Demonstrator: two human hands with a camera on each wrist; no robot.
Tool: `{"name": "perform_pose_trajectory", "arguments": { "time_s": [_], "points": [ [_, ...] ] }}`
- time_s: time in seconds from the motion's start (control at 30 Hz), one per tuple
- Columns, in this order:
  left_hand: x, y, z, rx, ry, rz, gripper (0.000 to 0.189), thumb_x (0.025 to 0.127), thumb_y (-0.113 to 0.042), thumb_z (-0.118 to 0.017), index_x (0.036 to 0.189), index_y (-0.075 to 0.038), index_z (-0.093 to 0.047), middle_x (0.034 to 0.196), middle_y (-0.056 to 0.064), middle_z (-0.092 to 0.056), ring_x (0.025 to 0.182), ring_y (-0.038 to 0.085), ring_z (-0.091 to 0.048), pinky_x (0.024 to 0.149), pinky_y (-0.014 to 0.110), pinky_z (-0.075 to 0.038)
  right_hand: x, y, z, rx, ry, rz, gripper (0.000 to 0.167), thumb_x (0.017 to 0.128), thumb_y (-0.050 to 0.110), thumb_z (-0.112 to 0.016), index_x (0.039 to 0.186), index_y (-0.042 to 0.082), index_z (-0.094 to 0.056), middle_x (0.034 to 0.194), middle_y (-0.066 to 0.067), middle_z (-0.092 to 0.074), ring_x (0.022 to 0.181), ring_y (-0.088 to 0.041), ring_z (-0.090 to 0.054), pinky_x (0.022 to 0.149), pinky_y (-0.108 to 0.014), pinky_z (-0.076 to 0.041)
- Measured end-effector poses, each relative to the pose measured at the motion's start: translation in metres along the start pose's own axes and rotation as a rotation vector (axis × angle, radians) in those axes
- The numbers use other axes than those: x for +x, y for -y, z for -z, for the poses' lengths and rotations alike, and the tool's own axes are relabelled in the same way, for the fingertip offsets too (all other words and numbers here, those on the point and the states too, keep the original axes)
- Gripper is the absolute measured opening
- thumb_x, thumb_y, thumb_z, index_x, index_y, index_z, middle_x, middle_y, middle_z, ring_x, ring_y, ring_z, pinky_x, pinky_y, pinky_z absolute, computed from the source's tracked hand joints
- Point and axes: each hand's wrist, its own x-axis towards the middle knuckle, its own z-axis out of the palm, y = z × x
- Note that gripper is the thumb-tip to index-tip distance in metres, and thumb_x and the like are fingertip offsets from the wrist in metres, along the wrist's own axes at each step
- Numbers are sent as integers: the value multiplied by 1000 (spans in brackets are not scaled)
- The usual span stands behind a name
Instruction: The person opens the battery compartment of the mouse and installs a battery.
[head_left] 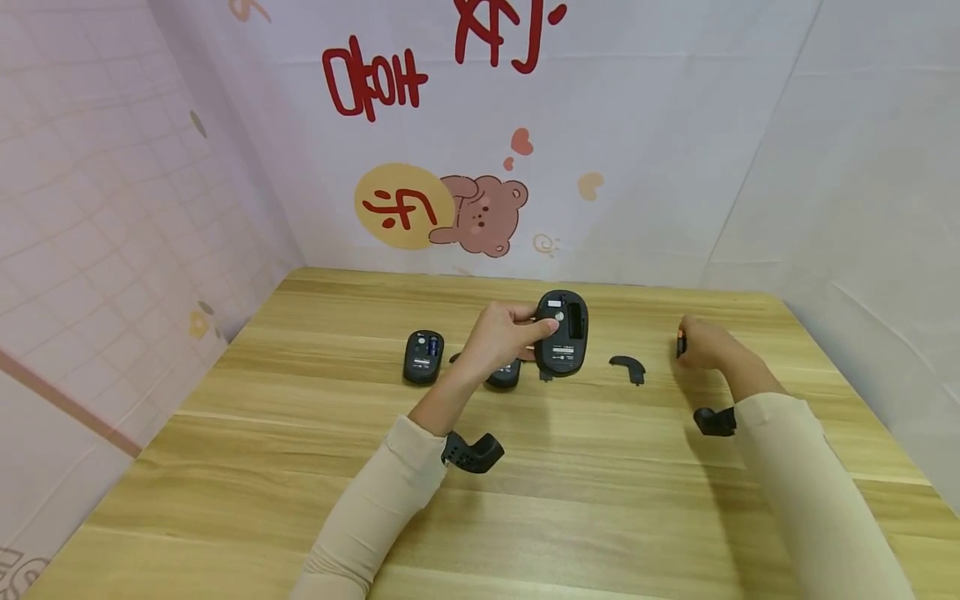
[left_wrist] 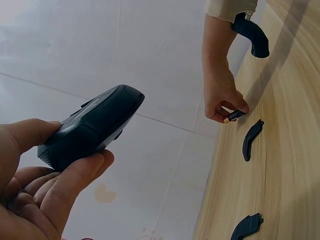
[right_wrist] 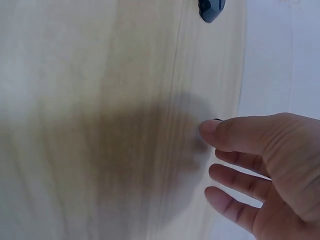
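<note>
My left hand (head_left: 501, 337) grips a black computer mouse (head_left: 562, 348) above the table, its underside facing the head camera with the battery slot uncovered and dark inside. In the left wrist view, the thumb and fingers pinch that mouse by one end. Far to the right, my right hand (head_left: 705, 343) pinches a black battery with an orange end (left_wrist: 235, 115) close to the tabletop. The right wrist view mostly hides the battery behind the thumb. Between the hands lies a curved black battery cover (head_left: 630, 367). Another cover (head_left: 546, 376) shows partly below the held mouse.
A second mouse (head_left: 423, 357) lies underside up at the left, a blue battery in its slot. A third mouse (head_left: 503, 375) is partly hidden behind my left hand. White printed cloth (head_left: 637, 125) stands behind the wooden table (head_left: 570, 500).
</note>
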Motion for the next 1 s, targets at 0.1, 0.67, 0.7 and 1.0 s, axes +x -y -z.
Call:
{"name": "perform_pose_trajectory", "arguments": {
  "time_s": [0.1,0.67,0.7,1.0],
  "points": [
    [0,0,0,2,6,-9,34,86,-12,-67,118,0,-63,98,14,-68,76,20,-68,61,29,-57,-1,2,-2,36,-35,10,54,76,6,-71,112,-15,-37,97,-33,-52,88,-46,-53,70,-53,-46],
    [-9,-9,3,23,16,13,34,87,-10,-65,118,2,-61,101,17,-67,81,23,-68,64,31,-57,-24,29,-3,677,-81,19,62,86,10,-67,124,-15,-24,93,-18,-52,81,-20,-56,72,-35,-54],
    [-9,-8,3,23,15,9,33,87,-10,-65,118,2,-62,100,17,-67,80,23,-68,64,31,-57,-25,31,-4,711,-87,29,62,86,10,-66,125,-15,-24,92,-16,-53,80,-19,-57,72,-33,-54],
    [-2,1,2,3,6,0,34,86,-11,-67,117,1,-63,98,14,-68,77,19,-68,62,30,-57,-33,66,-5,830,-154,111,48,91,5,-58,125,-12,-29,84,-13,-57,74,-15,-61,74,-33,-55]
  ]
}}
